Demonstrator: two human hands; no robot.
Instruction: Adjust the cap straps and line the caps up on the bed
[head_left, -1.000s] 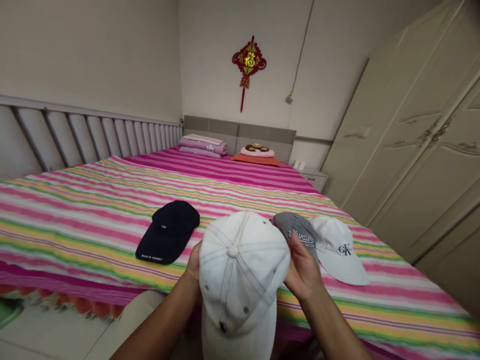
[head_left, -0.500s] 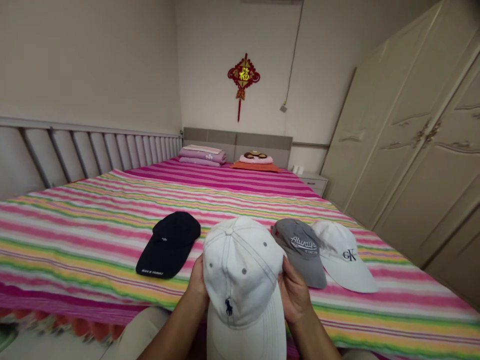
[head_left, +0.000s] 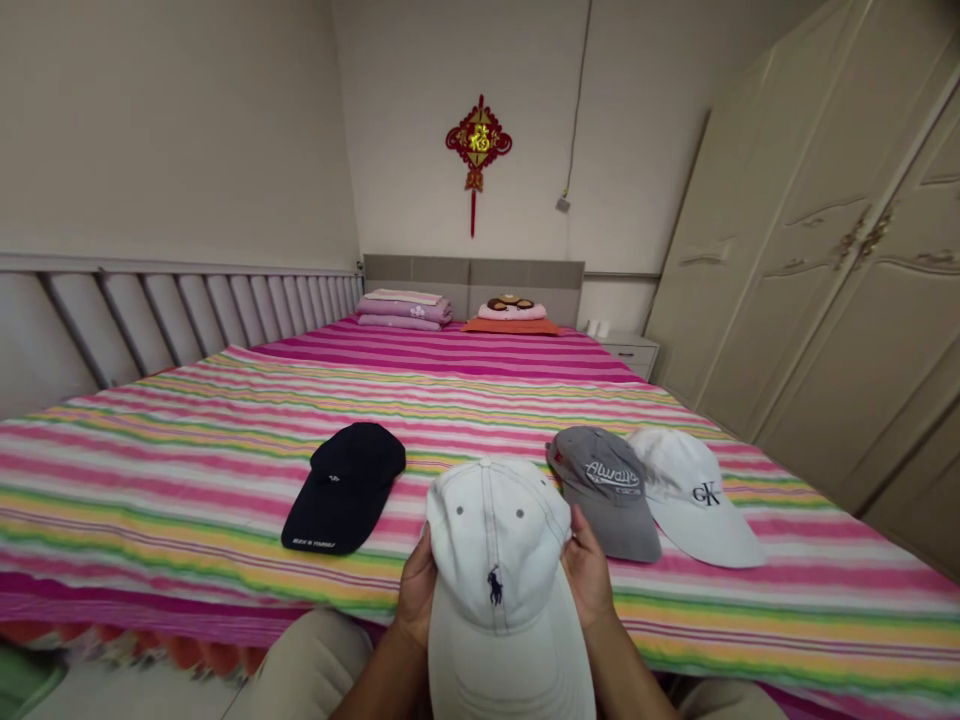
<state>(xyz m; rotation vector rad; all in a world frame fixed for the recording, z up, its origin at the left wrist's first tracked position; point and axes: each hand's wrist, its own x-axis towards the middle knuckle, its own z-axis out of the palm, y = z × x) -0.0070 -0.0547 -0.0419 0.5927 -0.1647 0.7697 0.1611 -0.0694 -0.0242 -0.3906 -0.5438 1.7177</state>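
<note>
1. At the far left I see the padded rail (head_left: 187,305) that runs along the side of the bed (head_left: 187,450), which has a striped cover in pink, yellow and green.
2. A dark navy cap (head_left: 346,483) lies on the bed, with its brim toward me, apart from the other caps.
3. My left hand (head_left: 415,590) is closed on the left side of the white cap (head_left: 499,585); only the thumb and part of the palm show.
4. The white cap is held in front of me, just over the near edge of the bed, between my two hands, with its brim pointing down toward me and a small dark logo on the front.
5. My right hand (head_left: 590,575) is clamped on the right side of the same cap.
6. A grey cap (head_left: 609,490) lies on the bed just behind my right hand.
7. A second white cap (head_left: 697,495) with dark letters touches the grey one on its right.
8. A cream wardrobe (head_left: 840,260) stands at the far right.
</note>
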